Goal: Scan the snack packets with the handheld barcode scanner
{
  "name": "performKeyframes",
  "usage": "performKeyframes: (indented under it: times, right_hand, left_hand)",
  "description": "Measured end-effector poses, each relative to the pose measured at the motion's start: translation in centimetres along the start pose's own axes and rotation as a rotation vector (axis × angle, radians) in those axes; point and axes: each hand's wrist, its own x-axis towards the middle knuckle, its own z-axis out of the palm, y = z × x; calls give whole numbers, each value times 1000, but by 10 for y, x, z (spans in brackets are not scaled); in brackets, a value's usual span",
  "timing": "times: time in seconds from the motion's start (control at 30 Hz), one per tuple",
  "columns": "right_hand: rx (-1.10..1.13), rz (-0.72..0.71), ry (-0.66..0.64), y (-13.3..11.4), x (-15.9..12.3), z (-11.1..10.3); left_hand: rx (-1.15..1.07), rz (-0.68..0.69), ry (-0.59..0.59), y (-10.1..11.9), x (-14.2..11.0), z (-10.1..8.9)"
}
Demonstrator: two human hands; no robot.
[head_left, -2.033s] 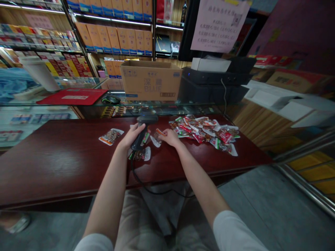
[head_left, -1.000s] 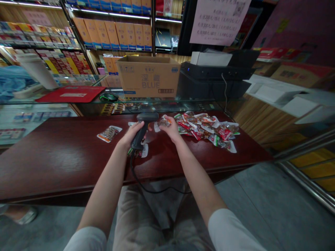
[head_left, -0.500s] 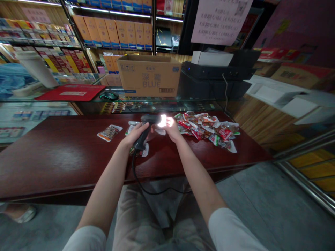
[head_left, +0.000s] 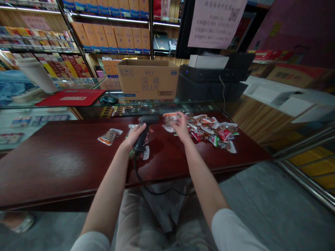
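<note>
My left hand (head_left: 134, 137) is closed round the handle of a black barcode scanner (head_left: 142, 134), whose head points right and whose cord hangs over the table's front edge. My right hand (head_left: 181, 127) pinches a clear snack packet (head_left: 170, 120) with an orange band, held up a short way right of the scanner's head. Under and behind my left hand lie packets (head_left: 142, 153), partly covered by it. Apart from them, on the left, rests a single snack packet (head_left: 110, 136). A heap of red, green and clear packets (head_left: 211, 130) spreads to the right of my right hand.
The dark red table (head_left: 65, 160) carries all the packets. Behind it, a glass counter holds a cardboard box (head_left: 149, 79), a computer mouse (head_left: 108, 100), a red mat (head_left: 70, 97) and a black machine (head_left: 214, 82). A person's foot (head_left: 23, 223) shows at lower left.
My right hand has moved right, away from the scanner head, with the packet in it. The bright light at the scanner is gone. My left hand keeps its hold on the scanner.
</note>
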Motion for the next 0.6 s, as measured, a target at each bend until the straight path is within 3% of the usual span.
performKeyframes:
  times: [0.17,0.23,0.3,0.47,0.6]
  right_hand:
    - [-506,-118,321,-9,23,-97]
    - [-679,-67,409,-10,31,-134]
    - [-833,18,404,-9,37,-161]
    - [-1132,173,278,6,40,-186]
    - [-1060,151,298,21,37,-190]
  left_hand:
    - [-51,29,44,1,3,-8]
    - [-83,54,63,2,4,-8]
    - [-98,73,82,3,3,-8]
    - [-109,86,78,6,-1,-18]
    - [-145,100,107,7,-2,-28]
